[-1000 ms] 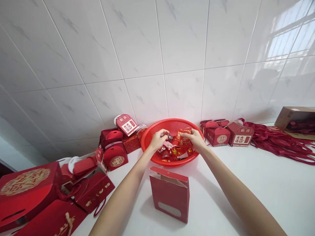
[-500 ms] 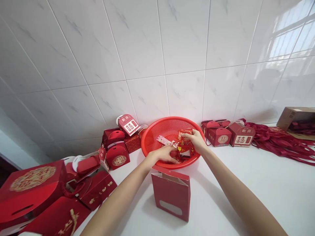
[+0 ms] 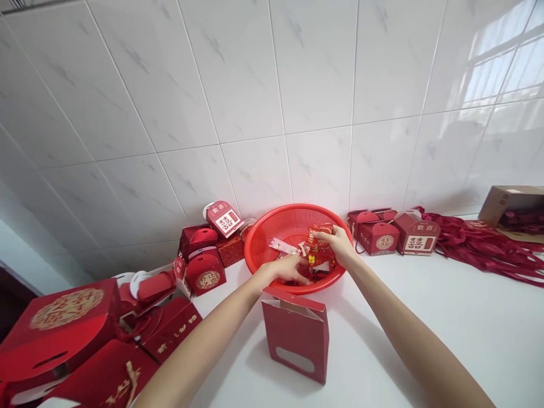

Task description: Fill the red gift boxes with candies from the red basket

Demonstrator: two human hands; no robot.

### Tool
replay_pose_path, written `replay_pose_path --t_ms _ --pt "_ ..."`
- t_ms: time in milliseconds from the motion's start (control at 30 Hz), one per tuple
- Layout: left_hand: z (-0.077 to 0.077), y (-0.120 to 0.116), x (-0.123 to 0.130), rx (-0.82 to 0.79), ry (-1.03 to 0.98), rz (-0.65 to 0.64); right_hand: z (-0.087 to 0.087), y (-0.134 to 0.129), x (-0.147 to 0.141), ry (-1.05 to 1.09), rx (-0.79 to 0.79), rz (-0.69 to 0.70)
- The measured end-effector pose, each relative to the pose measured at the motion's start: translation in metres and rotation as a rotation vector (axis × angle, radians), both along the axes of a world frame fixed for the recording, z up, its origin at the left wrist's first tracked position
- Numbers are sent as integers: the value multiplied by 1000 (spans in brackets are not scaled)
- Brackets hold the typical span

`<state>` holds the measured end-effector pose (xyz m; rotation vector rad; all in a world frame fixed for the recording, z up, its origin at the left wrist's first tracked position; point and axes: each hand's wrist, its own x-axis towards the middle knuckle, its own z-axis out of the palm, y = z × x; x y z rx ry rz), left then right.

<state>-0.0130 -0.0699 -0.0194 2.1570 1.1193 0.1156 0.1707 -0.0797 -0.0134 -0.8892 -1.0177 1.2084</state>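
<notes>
A red plastic mesh basket [image 3: 276, 226] stands against the wall with several small wrapped sweets in it. My right hand [image 3: 340, 245] reaches over its right side, thumb and fingers closed on a red sweet packet [image 3: 318, 237]. Low in the basket, my left hand [image 3: 289, 268] rests among the sweets with its fingers apart; some fingertips are hidden. A pink-and-white wrapped strip [image 3: 284, 246] lies just beyond it. In front of the basket, a dark red paper gift box [image 3: 295, 340] stands upright with its top open and a pale oval on its front.
Large red gift boxes [image 3: 68, 317] crowd the left side, with smaller ones [image 3: 206, 271] behind. More small boxes [image 3: 378, 237] stand right of the basket. Dark red ribbons [image 3: 467, 246] lie beyond them, beside a cardboard box [image 3: 504, 207]. A tiled wall [image 3: 318, 164] closes the back.
My left fingers have curled a little deeper among the sweets. My right hand stays at the red packet, barely moved. The view has tilted slightly.
</notes>
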Motion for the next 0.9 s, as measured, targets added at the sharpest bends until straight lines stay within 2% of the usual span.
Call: replay_pose_path --t_ms 233,333,567,767,900 --pt "2 2 10 -84 125 -59 -1 0 2 0 3 -7" --pt "-1 4 13 -96 159 -34 -1 0 2 12 15 7" --pt "-5 8 11 53 194 -16 -1 0 1 10 19 -3" --pt "2 5 12 56 210 -2 0 -1 1 13 19 -11" --pt "3 2 11 93 190 61 0 0 1 1 27 -7"
